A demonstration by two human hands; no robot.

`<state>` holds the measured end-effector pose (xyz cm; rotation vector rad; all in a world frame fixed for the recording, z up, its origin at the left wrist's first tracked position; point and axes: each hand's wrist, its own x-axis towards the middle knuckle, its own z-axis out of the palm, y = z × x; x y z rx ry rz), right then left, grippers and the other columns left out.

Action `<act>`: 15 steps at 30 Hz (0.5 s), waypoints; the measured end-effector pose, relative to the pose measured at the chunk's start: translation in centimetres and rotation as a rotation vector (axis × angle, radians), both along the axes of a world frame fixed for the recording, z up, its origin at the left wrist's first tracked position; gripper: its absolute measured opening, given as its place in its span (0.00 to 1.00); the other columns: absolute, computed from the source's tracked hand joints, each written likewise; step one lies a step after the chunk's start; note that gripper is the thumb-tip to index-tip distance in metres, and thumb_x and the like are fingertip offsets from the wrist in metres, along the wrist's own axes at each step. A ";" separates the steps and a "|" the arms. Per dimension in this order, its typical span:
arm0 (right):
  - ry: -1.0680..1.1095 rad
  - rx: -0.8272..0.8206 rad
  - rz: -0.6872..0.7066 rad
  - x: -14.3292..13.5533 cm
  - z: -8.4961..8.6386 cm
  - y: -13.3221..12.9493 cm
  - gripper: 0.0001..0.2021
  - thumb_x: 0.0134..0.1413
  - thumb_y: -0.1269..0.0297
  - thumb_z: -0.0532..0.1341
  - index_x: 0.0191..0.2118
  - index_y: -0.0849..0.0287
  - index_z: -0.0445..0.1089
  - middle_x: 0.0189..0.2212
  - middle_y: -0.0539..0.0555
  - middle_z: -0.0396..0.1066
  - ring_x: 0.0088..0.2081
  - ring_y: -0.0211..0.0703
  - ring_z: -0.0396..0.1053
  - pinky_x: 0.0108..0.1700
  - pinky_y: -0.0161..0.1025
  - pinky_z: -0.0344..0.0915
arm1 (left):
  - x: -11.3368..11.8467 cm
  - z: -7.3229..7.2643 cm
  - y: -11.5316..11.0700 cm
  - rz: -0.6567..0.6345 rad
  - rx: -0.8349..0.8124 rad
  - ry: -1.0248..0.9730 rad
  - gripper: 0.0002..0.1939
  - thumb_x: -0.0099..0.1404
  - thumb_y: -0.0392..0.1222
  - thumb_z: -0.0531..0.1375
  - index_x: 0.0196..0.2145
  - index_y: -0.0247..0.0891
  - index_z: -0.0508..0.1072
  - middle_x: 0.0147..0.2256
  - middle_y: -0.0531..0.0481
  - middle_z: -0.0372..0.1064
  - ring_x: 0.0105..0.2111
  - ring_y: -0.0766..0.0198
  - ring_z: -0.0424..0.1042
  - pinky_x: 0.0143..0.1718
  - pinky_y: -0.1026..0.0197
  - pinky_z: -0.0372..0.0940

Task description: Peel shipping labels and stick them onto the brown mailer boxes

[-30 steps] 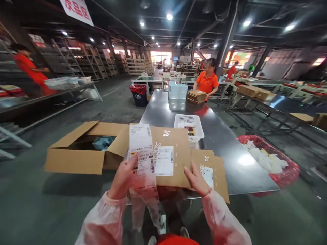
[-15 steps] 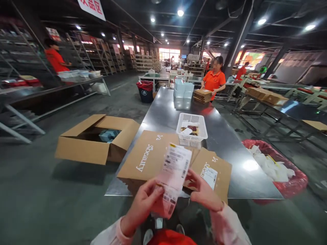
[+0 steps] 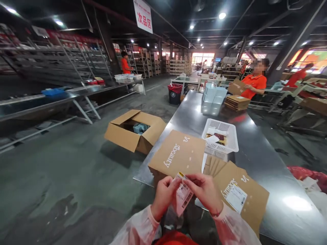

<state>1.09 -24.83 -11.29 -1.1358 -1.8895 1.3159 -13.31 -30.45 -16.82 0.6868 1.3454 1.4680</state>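
- Shipping label (image 3: 184, 195), 1 visible, white with black print and a yellow mark: held up between both hands, near the table's close edge.
- Left hand (image 3: 163, 196): thumb and fingers pinched on the label's left side.
- Right hand (image 3: 206, 191): thumb and fingers pinched at the label's top right.
- Brown carton stack (image 3: 178, 153), white lettering: on the metal table (image 3: 258, 163), just beyond the hands.
- Labelled brown carton (image 3: 255, 200): right of the right hand.
- White basket (image 3: 233, 137), holding small items: behind the cartons.
- Open box (image 3: 122, 137), blue contents: left of the table.
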 end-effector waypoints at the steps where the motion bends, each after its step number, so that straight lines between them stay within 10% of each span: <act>1: -0.009 -0.005 0.004 -0.3 -0.2 0.4 0.14 0.51 0.52 0.63 0.34 0.58 0.76 0.29 0.54 0.77 0.30 0.46 0.74 0.33 0.40 0.70 | -0.1 -0.2 0.2 0.010 -0.002 -0.003 0.31 0.44 0.66 0.67 0.15 0.37 0.59 0.15 0.58 0.56 0.19 0.72 0.53 0.22 0.67 0.51; 11: -0.558 0.322 -0.164 -6.1 -4.3 15.4 0.05 0.48 0.65 0.66 0.29 0.61 0.75 0.45 0.60 0.69 0.50 0.51 0.67 0.54 0.47 0.62 | -4.2 -5.6 -1.7 -0.457 -0.118 -0.269 0.32 0.42 0.58 0.72 0.38 0.28 0.79 0.34 0.39 0.76 0.35 0.54 0.73 0.40 0.57 0.64; 15: -0.680 0.354 -0.224 -7.6 -5.9 16.8 0.30 0.45 0.57 0.68 0.54 0.63 0.68 0.57 0.67 0.61 0.59 0.63 0.57 0.57 0.60 0.56 | -6.2 -6.8 -6.9 -0.539 -0.182 -0.253 0.28 0.46 0.61 0.69 0.38 0.37 0.80 0.33 0.44 0.77 0.34 0.53 0.74 0.37 0.56 0.64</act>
